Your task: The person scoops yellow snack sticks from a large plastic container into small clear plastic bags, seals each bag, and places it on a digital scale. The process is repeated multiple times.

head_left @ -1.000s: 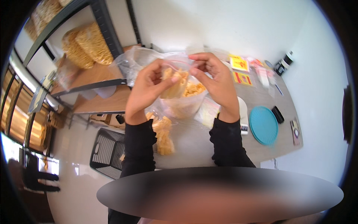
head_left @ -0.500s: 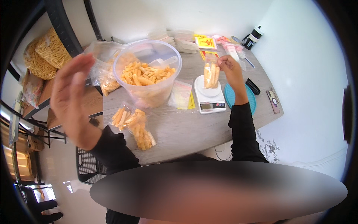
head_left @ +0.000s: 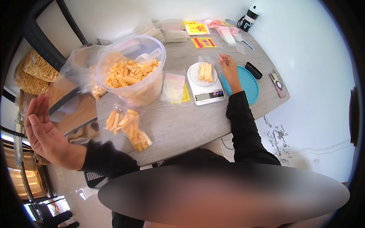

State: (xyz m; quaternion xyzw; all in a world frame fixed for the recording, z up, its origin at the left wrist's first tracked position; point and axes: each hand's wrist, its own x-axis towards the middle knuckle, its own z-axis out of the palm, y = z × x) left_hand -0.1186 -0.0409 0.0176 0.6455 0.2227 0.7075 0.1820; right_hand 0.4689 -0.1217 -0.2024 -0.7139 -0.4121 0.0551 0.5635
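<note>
A small clear bag of yellow tube pasta (head_left: pixel 206 71) lies on the white kitchen scale (head_left: pixel 205 86). My right hand (head_left: pixel 229 67) hovers just right of it with loosely curled fingers, holding nothing. My left hand (head_left: pixel 42 131) is raised far to the left, off the table, palm flat and fingers spread, empty. Between the hands stands a large clear tub of pasta (head_left: pixel 131 78) with a clear scoop (head_left: pixel 148 57) inside. Two filled pasta bags (head_left: pixel 129 127) lie on the grey table (head_left: pixel 182 125) near its front edge.
A teal plate (head_left: pixel 247 81) sits under my right wrist, with a black object (head_left: pixel 253 70) and a phone (head_left: pixel 278 84) beyond. Empty zip bags (head_left: pixel 175 87) lie beside the scale. Yellow packets (head_left: pixel 197 28) and a mug (head_left: pixel 249 17) are at the back. Shelves hold pasta sacks (head_left: pixel 36 72).
Both hands left the tub. My right hand carried a small pasta bag to the scale, set it down and let go. My left hand swung out to the left.
</note>
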